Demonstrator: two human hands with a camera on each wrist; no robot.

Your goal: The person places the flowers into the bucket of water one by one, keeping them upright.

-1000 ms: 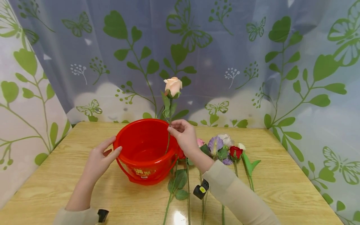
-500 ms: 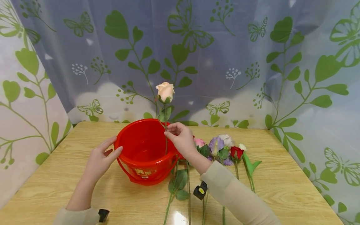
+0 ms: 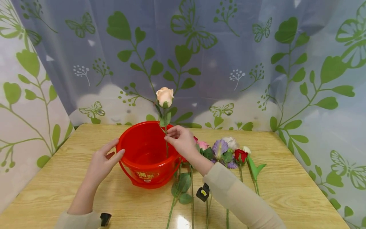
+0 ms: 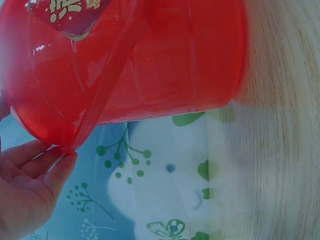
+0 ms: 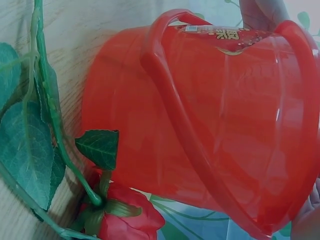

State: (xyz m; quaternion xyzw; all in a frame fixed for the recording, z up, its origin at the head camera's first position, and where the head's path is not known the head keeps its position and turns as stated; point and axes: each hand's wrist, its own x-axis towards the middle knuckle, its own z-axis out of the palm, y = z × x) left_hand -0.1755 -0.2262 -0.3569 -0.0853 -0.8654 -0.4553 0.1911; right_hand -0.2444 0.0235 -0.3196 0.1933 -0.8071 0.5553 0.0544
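A red plastic bucket [image 3: 163, 173] with a gold-lettered label stands upright on the table. My left hand [image 3: 98, 165] grips its left rim, thumb and fingers on the edge beside the handle joint, as the left wrist view shows up close [image 4: 25, 187]. My right hand [image 3: 184, 143] pinches the stem of a pale peach rose [image 3: 165, 97] over the bucket's right rim. The rose stands nearly upright, its bloom above the bucket and its lower stem inside. In the right wrist view the bucket's side [image 5: 200, 115] fills most of the picture, and the rose is out of sight.
Right of the bucket lie several loose artificial flowers: a purple iris-like bloom [image 3: 220, 148], a red rose [image 3: 240, 155], a white tulip [image 3: 246, 149], a pink one [image 3: 203, 145]. Another red rose [image 5: 130, 215] lies against the bucket. A printed curtain [image 3: 200, 63] hangs behind the wooden table [image 3: 291, 190].
The right hand has moved left and slightly down with the peach rose, lowering its stem further into the bucket. The left hand has kept its place on the rim.
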